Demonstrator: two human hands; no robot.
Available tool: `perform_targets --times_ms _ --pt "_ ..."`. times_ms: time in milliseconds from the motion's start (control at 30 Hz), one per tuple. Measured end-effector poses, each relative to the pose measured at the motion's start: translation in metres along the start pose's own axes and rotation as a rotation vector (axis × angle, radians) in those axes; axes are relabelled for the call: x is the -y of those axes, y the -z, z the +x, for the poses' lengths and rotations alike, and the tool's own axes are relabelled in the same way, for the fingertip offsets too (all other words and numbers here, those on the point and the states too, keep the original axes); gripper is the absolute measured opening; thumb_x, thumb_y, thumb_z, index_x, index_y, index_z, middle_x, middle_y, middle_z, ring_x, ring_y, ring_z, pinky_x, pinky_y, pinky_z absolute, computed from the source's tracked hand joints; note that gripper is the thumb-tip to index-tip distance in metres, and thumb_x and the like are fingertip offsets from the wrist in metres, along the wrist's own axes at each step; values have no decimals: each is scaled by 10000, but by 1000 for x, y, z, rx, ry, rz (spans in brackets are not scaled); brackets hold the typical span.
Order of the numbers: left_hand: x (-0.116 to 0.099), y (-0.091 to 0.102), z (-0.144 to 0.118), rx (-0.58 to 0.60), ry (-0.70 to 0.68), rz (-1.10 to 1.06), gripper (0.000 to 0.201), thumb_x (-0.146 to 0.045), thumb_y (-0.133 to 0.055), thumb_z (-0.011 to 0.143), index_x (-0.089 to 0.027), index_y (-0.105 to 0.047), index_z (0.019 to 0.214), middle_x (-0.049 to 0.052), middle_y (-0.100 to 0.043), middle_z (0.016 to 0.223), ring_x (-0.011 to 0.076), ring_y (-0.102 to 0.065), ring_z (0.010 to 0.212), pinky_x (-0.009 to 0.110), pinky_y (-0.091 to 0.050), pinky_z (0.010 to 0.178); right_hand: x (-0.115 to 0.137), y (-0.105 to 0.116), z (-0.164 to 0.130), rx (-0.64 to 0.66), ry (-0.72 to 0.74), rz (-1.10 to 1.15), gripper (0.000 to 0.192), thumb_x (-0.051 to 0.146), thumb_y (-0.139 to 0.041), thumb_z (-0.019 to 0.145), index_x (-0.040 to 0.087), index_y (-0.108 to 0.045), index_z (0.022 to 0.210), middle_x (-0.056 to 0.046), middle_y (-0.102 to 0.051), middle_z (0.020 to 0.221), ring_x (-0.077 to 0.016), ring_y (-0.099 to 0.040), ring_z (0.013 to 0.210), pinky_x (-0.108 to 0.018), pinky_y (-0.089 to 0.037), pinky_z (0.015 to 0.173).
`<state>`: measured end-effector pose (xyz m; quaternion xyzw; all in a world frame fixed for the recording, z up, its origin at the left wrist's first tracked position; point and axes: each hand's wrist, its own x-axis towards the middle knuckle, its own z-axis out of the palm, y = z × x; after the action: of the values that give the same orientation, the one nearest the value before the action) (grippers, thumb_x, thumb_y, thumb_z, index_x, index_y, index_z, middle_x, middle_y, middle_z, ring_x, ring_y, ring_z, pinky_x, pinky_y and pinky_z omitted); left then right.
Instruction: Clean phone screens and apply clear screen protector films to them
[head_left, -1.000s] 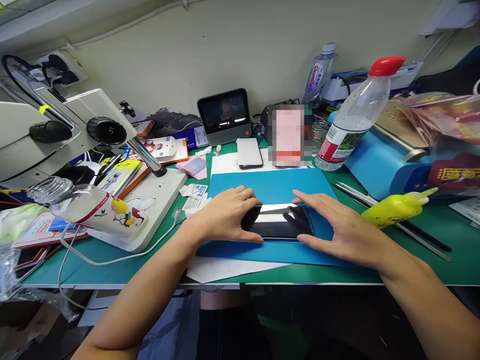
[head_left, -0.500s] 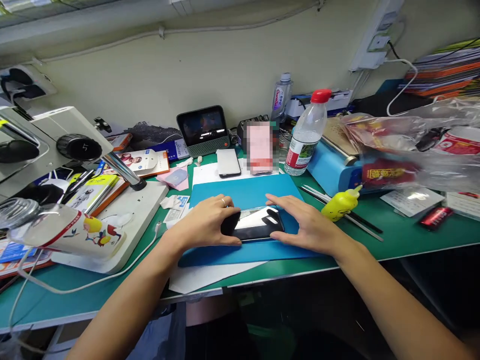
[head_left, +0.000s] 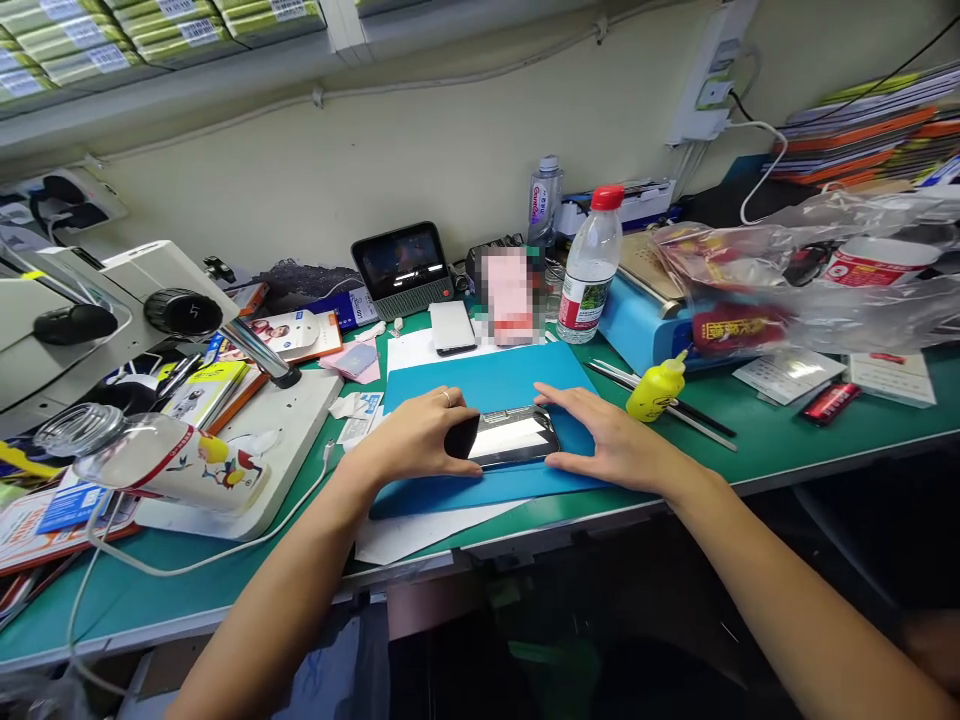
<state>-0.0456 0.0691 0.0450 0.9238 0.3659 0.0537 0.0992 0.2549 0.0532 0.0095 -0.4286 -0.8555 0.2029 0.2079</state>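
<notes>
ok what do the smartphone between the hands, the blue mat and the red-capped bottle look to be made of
Smartphone: front probably glossy glass, as it mirrors a bright white patch; the frame's material can't be made out.
Blue mat: matte, evenly coloured sheet, perhaps rubber or silicone.
Red-capped bottle: likely thin plastic, with see-through, shiny walls; its cap looks like opaque plastic.

Toward our back wall [head_left: 442,165]
We see a dark-framed display [head_left: 401,262], a red-capped bottle [head_left: 583,295] beside a blue machine [head_left: 641,328], and a power strip [head_left: 705,90].
</notes>
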Motion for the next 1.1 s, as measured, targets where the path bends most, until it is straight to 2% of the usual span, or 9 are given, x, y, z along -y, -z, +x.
perform_targets --times_ms 300,433,600,700,833,933,1100 --pt "1 1 -2 6 13 -18 695 -662 -724 790 -206 -623 1303 104 -627 1197 286 -612 1083 375 -506 893 -4 -2 0 2 -4 17 811 560 -642 862 305 -335 1568 -115 -604 1384 -337 -567 1279 -555 -478 1053" --pt "0 0 -1 10 8 -28 707 -667 -721 792 -193 -621 1306 107 -625 1203 288 -612 1089 373 -504 897 -2 -1 0 14 -12 -2 816 555 -649 858 261 -357 1561 -130 -592 1396 -329 -558 1294 -524 -476 1065" --pt "5 1 -3 12 35 -44 873 -724 -729 744 -180 -544 1401 129 -614 1254 312 -594 1120 398 -480 935 -1 -1 0 17 -18 -19 790 547 -643 867 256 -375 1550 -132 -587 1410 -331 -551 1307 -527 -476 1065" --pt "15 7 -9 52 92 -81 927 -746 -728 724 -180 -510 1425 128 -610 1268 314 -582 1140 392 -470 935 -4 -3 0 6 -2 -42 783 563 -623 879 262 -364 1554 -130 -567 1438 -334 -541 1320 -536 -472 1070" --pt "24 12 -17 97 173 -110 880 -747 -735 702 -179 -539 1345 113 -615 1209 315 -559 1143 376 -471 905 -8 -7 2 -5 7 -53 854 581 -622 875 284 -266 1592 -112 -590 1419 -336 -554 1306 -539 -475 1071" --pt "24 14 -18 104 157 -111 783 -717 -744 711 -176 -581 1253 99 -611 1163 297 -560 1109 365 -467 895 -9 -9 4 -12 3 -46 910 559 -639 866 292 -190 1611 -92 -609 1405 -333 -559 1301 -534 -474 1077" --pt "22 14 -17 95 127 -105 709 -696 -722 748 -193 -603 1233 79 -609 1130 277 -561 1075 354 -466 876 -9 -8 5 -15 -1 -53 913 571 -646 848 308 -210 1606 -86 -626 1389 -353 -577 1280 -544 -499 1047"
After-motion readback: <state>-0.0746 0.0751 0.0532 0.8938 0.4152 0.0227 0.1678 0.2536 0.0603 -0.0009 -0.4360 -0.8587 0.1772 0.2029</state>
